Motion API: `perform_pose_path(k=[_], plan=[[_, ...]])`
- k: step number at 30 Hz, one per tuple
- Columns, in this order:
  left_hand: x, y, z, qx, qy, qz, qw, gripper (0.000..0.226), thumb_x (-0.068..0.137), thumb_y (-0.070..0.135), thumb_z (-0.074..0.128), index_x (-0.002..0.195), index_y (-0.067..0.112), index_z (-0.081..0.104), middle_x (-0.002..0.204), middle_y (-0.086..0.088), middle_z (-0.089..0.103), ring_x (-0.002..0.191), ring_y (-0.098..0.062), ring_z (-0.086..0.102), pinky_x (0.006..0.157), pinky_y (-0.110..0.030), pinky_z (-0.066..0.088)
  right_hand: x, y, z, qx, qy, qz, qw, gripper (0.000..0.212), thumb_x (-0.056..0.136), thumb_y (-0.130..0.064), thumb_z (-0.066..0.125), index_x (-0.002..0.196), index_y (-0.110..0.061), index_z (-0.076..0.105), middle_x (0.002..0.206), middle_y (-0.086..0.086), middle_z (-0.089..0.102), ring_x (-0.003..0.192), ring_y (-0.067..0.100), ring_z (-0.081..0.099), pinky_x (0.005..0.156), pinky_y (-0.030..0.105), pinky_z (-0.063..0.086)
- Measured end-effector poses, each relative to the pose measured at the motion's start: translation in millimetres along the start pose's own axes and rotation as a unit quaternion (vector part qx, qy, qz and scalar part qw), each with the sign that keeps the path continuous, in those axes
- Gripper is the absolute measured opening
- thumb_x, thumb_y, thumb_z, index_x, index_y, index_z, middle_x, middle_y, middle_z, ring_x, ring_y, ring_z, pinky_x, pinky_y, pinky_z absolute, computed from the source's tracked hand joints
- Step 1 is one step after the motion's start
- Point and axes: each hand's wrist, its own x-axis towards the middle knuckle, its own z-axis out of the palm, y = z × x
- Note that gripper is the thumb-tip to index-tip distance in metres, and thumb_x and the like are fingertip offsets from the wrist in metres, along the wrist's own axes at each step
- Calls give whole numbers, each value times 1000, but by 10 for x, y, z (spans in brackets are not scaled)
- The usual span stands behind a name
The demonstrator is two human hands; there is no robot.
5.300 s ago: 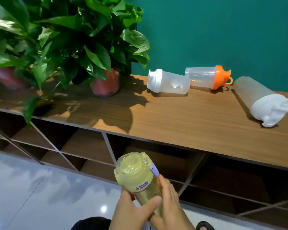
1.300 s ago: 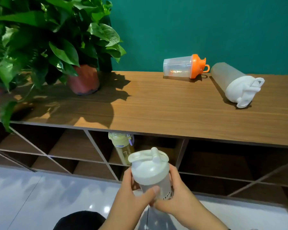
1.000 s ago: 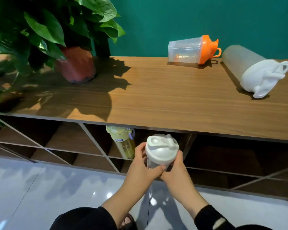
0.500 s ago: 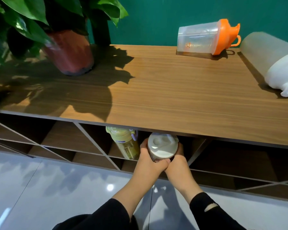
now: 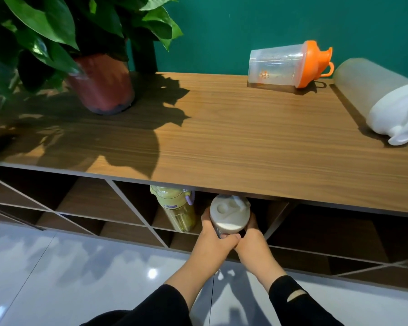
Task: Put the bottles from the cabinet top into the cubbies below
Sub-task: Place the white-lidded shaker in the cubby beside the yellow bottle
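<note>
White-lidded shaker bottle [image 5: 229, 216]: upright, at the mouth of a cubby [image 5: 275, 214]. Yellow-green bottle [image 5: 176, 208]: upright in the same cubby, just to its left. Orange-lidded clear bottle [image 5: 290, 64] and frosted white-lidded bottle [image 5: 382, 100]: lying on their sides on the counter [image 5: 245, 137].

We see a wood cabinet top [image 5: 233, 137] — plant pot [image 5: 101, 85] at left, orange-lid bottle [image 5: 290, 64] and white-lid bottle [image 5: 375, 100] lying sideways at right. Cubby [image 5: 165, 222] below — yellow bottle [image 5: 177, 210] upright.
</note>
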Motion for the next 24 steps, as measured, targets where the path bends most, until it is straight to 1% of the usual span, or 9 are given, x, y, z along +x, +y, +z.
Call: perform_pose_path(k=[4, 7, 9, 12, 15, 18, 21, 23, 24], plan=[[-92, 25, -35, 43, -4, -11, 999, 50, 88, 20, 68, 122, 33, 34, 125, 3, 63, 105, 0, 60, 85, -20, 50, -188, -45, -119, -68, -33, -14, 997, 67, 87, -24, 79, 144, -17, 43, 109, 1, 66, 98, 17, 65, 83, 29, 57], [-253, 121, -70, 8, 5, -11, 1000, 71, 94, 17, 62, 154, 20, 24, 143, 15, 50, 128, -8, 53, 99, -21, 43, -392, -75, -282, -148, -61, 1, 987, 76, 88, -41, 76, 151, -15, 41, 134, 6, 62, 123, 20, 60, 104, 34, 52], [-501, 235, -93, -6, 5, -12, 1000, 68, 98, 14, 56, 157, 21, 24, 139, 15, 49, 131, -5, 51, 95, -10, 39, -561, -133, -402, -197, -87, -5, 977, 73, 92, -43, 70, 154, -20, 40, 138, 4, 63, 127, 17, 60, 107, 29, 48], [-951, 316, -172, 102, 76, 170, 977, 31, 95, 24, 61, 118, 43, 67, 111, 20, 72, 100, 8, 65, 79, -6, 49, -894, -298, -610, -258, -87, -91, 958, 26, 95, -49, 60, 104, -29, 74, 83, 0, 80, 75, 14, 75, 79, 27, 61], [-1127, 599, -282, 149, 129, 381, 903, 20, 90, 31, 59, 99, 31, 76, 97, 20, 72, 93, 2, 69, 79, -12, 52, -1217, -470, -898, -202, 17, -254, 946, 37, 94, -51, 57, 69, -23, 60, 57, -3, 64, 57, 17, 64, 54, 25, 47], [-953, 1149, -361, 169, 166, 458, 857, 27, 94, 29, 53, 108, 18, 73, 101, 15, 67, 99, 1, 62, 85, -13, 46, -1358, -736, -1292, -96, 131, -384, 909, 45, 95, -46, 55, 57, -22, 54, 57, -2, 56, 52, 12, 56, 50, 22, 40], [-488, 1625, -357, 233, 181, 390, 872, 33, 97, 31, 55, 127, 21, 63, 120, 10, 61, 113, -5, 55, 95, -23, 46, -1096, -1080, -1574, -17, 196, -369, 908, 29, 97, -38, 59, 71, -25, 63, 71, -6, 63, 69, 10, 61, 63, 17, 45], [-111, 1794, -327, 278, 162, 315, 893, 43, 97, 38, 55, 138, 26, 54, 136, 8, 54, 124, -11, 51, 102, -28, 42, -742, -1245, -1688, -34, 198, -304, 931, 18, 94, -42, 63, 103, -26, 67, 99, -11, 67, 95, 7, 63, 80, 24, 50], [53, 1845, -312, 293, 150, 281, 902, 47, 97, 41, 54, 141, 26, 51, 141, 6, 52, 128, -15, 50, 106, -32, 41, -552, -1297, -1714, -50, 198, -266, 942, 34, 93, -46, 65, 121, -26, 61, 116, -7, 65, 108, 10, 61, 87, 28, 49]])
